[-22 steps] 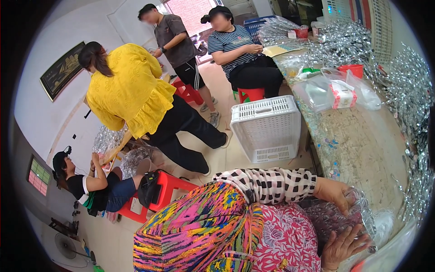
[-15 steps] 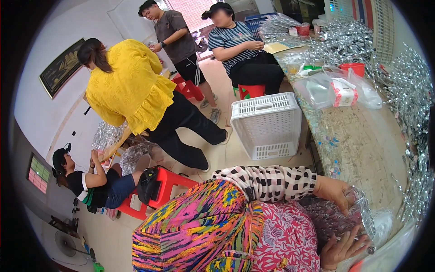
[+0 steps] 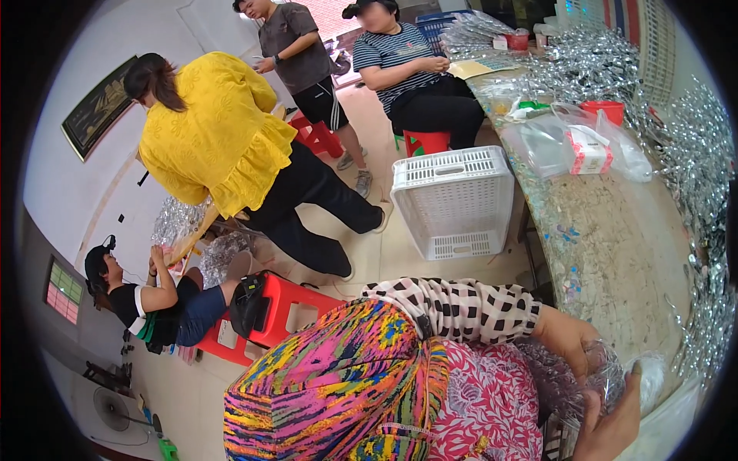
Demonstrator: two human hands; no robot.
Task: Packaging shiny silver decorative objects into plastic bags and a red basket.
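Neither of my hands shows in the head view. Close below me a person in a multicoloured fabric hat (image 3: 330, 376), a pink floral garment (image 3: 484, 399) and a black-and-white checkered sleeve (image 3: 461, 307) bends toward the table at the right. That person's far hand (image 3: 569, 338) grips a bunched clear plastic bag (image 3: 603, 369), with something dark and shiny partly visible through it. A second hand (image 3: 615, 426), seemingly the same person's, is raised beside the bag with thumb and fingers apart.
A worn worktable (image 3: 615, 238) runs along the right, bearing silver tinsel (image 3: 584, 69), plastic bags with a tissue pack (image 3: 588, 150) and a red tub (image 3: 603, 111). A white crate (image 3: 453, 203) stands beside it. Red stools (image 3: 288, 311) and several people, one in yellow (image 3: 215, 131), occupy the room.
The co-worker's lower hand has turned upward and moved right beside the bag. The bag looks more bunched under the far hand. My view has shifted slightly.
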